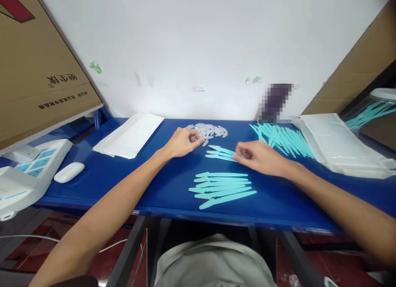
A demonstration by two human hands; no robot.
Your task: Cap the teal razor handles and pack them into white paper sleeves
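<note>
Grey cloth (213,264), six o'clock; left hand (183,142) by clear caps (210,130), right hand (260,157) by teal sticks (220,154); can't tell grips; nudge could skew sticks.

L hand (185,142) at whitish pcs (213,131), R hand (258,156) at teal sticks (218,155), more sticks (224,190) nr blue tbl edge (173,212).

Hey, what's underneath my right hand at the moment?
Your bare right hand partly covers three slim turquoise plastic-looking sticks on the flat blue table. Their left ends show; their right ends are hidden, and I can't tell what else lies beneath.
</note>
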